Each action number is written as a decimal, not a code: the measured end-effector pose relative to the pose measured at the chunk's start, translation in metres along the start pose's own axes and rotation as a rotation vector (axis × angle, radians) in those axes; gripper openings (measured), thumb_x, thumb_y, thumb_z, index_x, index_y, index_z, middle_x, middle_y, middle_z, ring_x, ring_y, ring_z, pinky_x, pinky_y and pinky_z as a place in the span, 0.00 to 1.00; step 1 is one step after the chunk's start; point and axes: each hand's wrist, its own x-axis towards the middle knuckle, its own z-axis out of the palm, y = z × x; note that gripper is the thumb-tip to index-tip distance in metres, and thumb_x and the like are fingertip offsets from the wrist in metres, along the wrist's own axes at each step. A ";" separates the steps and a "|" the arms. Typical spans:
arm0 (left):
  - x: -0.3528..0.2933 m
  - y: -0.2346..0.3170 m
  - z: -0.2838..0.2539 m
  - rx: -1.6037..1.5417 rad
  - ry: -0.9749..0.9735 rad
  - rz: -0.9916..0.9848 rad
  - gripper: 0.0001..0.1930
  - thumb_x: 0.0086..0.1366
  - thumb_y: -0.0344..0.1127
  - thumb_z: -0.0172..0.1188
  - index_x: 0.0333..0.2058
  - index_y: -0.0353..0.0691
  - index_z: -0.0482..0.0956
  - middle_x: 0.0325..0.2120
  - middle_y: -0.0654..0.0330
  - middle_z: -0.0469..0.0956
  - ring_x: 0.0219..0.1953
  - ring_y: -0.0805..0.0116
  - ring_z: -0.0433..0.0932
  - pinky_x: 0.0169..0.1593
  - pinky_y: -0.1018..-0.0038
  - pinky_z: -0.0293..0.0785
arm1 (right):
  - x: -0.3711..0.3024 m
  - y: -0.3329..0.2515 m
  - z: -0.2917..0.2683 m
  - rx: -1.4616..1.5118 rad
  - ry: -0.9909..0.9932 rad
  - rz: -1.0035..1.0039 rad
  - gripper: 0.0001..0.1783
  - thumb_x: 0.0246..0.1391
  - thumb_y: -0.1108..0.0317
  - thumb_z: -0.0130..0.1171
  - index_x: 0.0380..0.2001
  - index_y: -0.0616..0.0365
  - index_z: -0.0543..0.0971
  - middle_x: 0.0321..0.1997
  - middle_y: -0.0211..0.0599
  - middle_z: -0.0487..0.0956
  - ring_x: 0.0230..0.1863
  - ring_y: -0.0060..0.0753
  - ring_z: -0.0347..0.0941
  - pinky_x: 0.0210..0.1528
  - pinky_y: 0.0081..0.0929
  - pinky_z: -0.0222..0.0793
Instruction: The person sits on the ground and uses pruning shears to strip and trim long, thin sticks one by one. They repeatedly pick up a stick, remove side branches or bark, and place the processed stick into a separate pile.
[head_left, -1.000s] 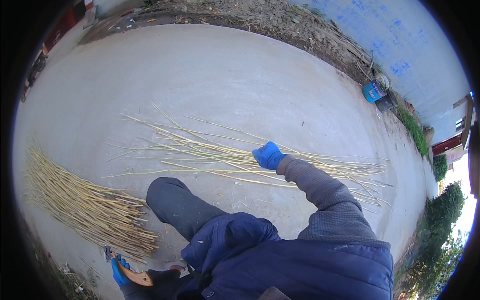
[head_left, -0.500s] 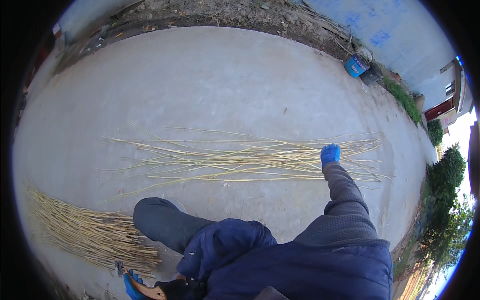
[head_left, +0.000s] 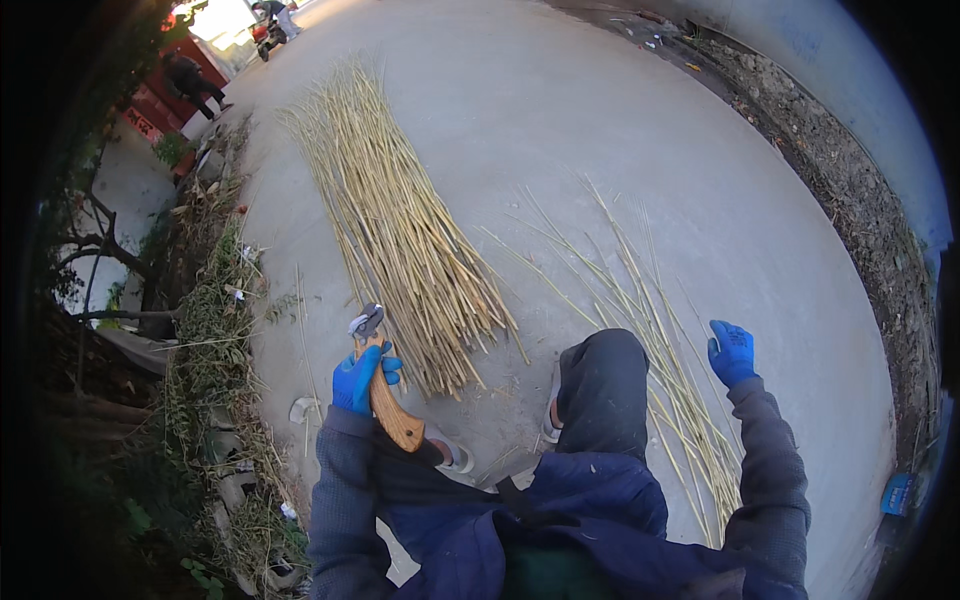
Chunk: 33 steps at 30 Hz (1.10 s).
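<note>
My left hand (head_left: 364,378), in a blue glove, is closed around a tool with a curved wooden handle (head_left: 396,412) and a short metal head (head_left: 367,322). The head points away from me, beside the cut ends of a large bundle of long yellow stalks (head_left: 400,215) on the ground. Over to the right, my blue-gloved right hand (head_left: 732,352) hovers beside a looser spread of thin stalks (head_left: 690,440). Its thumb stands apart from loosely bent fingers, and I see nothing in it. My right leg and arm hide part of this looser spread.
Grey concrete (head_left: 560,110) lies under the stalks. Dry weeds and rubble (head_left: 215,380) line the left side. A dirt strip (head_left: 850,180) runs along the wall at right, with a blue bucket (head_left: 897,494) at the lower right. Two people (head_left: 190,80) are far off at upper left.
My view has swung left toward the large bundle. My right hand has come away from the loose stalks. My left hand, still holding the wooden-handled tool, now shows fully.
</note>
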 end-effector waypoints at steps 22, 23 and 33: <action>0.012 0.028 -0.059 -0.217 0.189 -0.139 0.18 0.69 0.40 0.55 0.49 0.30 0.74 0.28 0.52 0.81 0.26 0.69 0.80 0.32 0.74 0.78 | 0.144 -0.492 0.291 0.629 -1.052 0.086 0.44 0.44 0.44 0.64 0.59 0.66 0.69 0.53 0.60 0.76 0.51 0.54 0.76 0.56 0.38 0.70; 0.012 0.029 -0.060 -0.222 0.187 -0.146 0.18 0.69 0.40 0.55 0.48 0.30 0.74 0.28 0.52 0.81 0.26 0.69 0.80 0.32 0.74 0.78 | 0.145 -0.496 0.299 0.740 -1.070 0.099 0.43 0.46 0.45 0.63 0.58 0.66 0.69 0.52 0.59 0.77 0.49 0.52 0.77 0.52 0.38 0.72; 0.010 0.027 -0.065 -0.253 0.212 -0.144 0.19 0.69 0.40 0.55 0.49 0.29 0.73 0.28 0.53 0.81 0.26 0.68 0.79 0.33 0.74 0.78 | 0.244 -0.523 0.196 1.441 -0.903 0.530 0.15 0.63 0.59 0.51 0.34 0.61 0.74 0.25 0.38 0.80 0.22 0.24 0.74 0.23 0.22 0.71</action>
